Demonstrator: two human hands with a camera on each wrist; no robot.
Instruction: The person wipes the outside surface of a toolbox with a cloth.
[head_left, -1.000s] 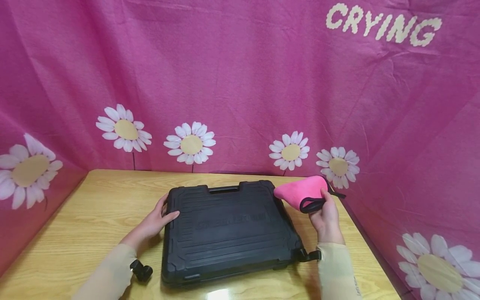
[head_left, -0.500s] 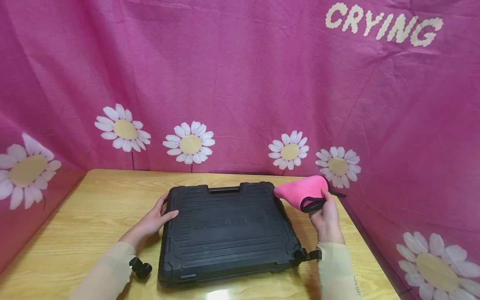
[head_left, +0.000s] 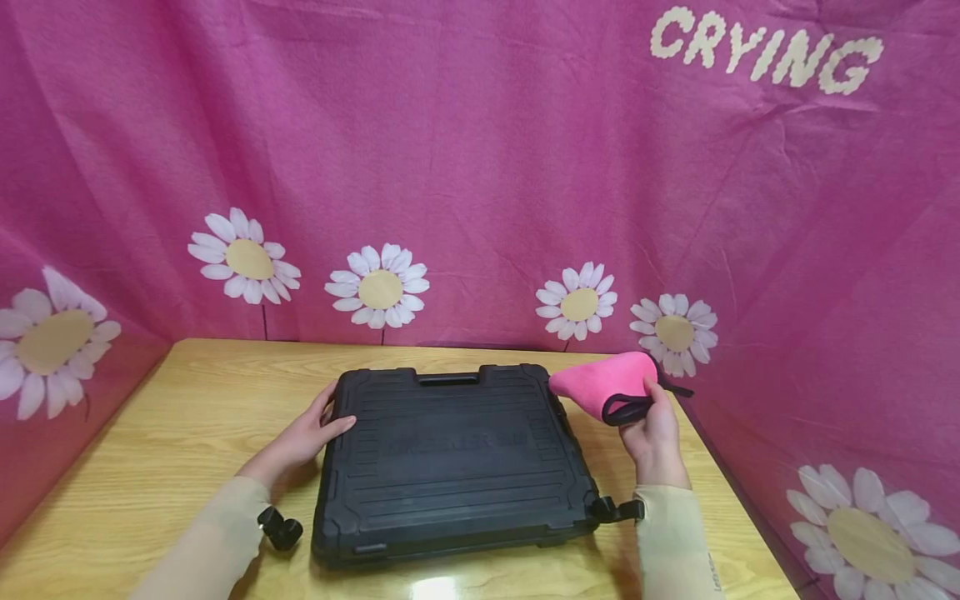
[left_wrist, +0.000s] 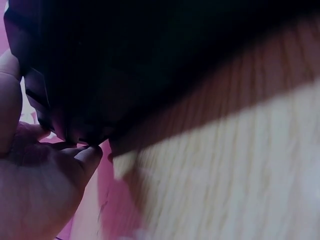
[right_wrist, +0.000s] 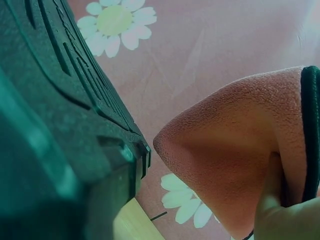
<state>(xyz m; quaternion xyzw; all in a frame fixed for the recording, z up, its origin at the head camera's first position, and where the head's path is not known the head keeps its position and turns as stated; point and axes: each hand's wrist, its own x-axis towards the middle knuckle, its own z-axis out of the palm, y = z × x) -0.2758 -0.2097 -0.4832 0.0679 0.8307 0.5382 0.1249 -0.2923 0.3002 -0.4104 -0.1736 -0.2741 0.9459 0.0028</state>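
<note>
1. The black case (head_left: 450, 467) sits over the middle of the desk (head_left: 187, 433), toward the near edge, and looks closed; whether its underside rests fully on the wood I cannot tell;
2. The left hand (head_left: 303, 437) grips the case by its left side, thumb over the top face;
3. The right hand (head_left: 654, 433) pinches the black-trimmed pink cloth (head_left: 600, 382) near the desk's far right corner; the cloth's pointed tip is just beside the case's far right corner;
4. As I judge it, getting hold of both things is done; setting down the cloth and releasing either grip are not; how much else remains, nothing here shows
</note>
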